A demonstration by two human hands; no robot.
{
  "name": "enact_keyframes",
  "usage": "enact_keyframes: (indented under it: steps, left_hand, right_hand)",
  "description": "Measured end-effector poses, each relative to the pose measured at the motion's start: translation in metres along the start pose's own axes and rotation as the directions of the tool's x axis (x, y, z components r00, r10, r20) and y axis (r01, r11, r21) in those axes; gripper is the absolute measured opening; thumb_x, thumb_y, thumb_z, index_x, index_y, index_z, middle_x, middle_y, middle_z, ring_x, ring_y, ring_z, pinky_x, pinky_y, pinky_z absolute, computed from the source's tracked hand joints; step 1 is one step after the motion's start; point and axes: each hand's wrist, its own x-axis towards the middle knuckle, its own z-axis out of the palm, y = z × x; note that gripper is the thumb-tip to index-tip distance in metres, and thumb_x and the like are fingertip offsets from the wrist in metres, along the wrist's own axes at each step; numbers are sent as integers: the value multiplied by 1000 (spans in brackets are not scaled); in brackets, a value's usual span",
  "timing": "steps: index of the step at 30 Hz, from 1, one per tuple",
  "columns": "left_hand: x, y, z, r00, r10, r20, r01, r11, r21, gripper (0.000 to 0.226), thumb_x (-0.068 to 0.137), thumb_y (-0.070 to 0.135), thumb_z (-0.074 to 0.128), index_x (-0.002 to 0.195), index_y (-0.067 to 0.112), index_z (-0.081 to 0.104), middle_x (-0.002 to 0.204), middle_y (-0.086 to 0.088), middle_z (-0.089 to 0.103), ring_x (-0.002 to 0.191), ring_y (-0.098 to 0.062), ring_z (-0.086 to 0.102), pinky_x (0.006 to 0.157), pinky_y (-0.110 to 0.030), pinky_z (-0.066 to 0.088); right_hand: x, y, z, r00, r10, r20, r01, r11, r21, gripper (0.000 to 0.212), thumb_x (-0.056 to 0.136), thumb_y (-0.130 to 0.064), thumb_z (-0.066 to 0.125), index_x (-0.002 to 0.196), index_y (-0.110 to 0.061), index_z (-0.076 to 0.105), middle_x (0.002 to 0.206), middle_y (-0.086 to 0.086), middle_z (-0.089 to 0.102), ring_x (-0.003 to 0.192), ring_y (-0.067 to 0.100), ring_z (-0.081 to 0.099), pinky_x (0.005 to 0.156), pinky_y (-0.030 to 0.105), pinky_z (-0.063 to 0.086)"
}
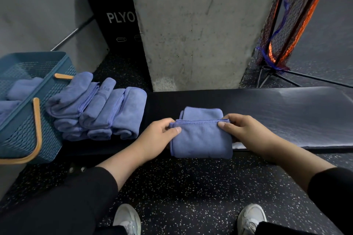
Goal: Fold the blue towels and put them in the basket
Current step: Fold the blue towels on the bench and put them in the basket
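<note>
We see a smooth black padded bench (286, 112), then a teal lattice plastic basket (24, 120) holding towels, a heap of soft blue towels (99, 108), and one folded blue towel (200, 139) on the bench, its far corners pinched by left hand (158, 137) and right hand (246, 129).

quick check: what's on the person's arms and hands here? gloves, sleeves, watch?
Bare hands, no gloves: left hand, right hand. No rings, watch or bands visible. Both arms wear black long sleeves pushed up, leaving the forearms bare. No markings or logos show on the fabric.
</note>
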Motion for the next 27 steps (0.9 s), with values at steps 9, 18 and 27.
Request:
enact_keyframes:
  steps: [9, 18, 27]
  left_hand:
    - [59, 13, 14, 973, -153, -171, 140, 986, -86, 18, 99, 34, 59, 99, 19, 69, 88, -2, 71, 81, -11, 62, 75, -30, 45]
    - [70, -8, 31, 949, 312, 39, -241, 641, 728, 50, 100, 39, 47, 148, 24, 49, 152, 1, 44, 141, -20, 40, 114, -42, 30]
    - [49, -24, 43, 952, 61, 299, -284, 531, 798, 65, 105, 53, 19, 161, 26, -1, 167, 15, -14, 151, -1, -19, 125, -46, -3]
  right_hand:
    - [60, 3, -8, 949, 19, -314, -75, 983, -168, 24, 96, -31, 65, 83, -11, 67, 64, 0, 59, 54, 12, 51, 49, 24, 45]
    - [70, 15, 11, 872, -393, -293, 41, 653, -756, 45, 94, -49, 49, 125, -21, 64, 131, 2, 59, 120, 29, 56, 94, 47, 46]
    - [47, 66, 22, 997, -63, 53, 78, 491, -867, 96, 76, -81, -23, 159, -34, -9, 162, -20, -22, 151, 4, -18, 125, 48, 1]
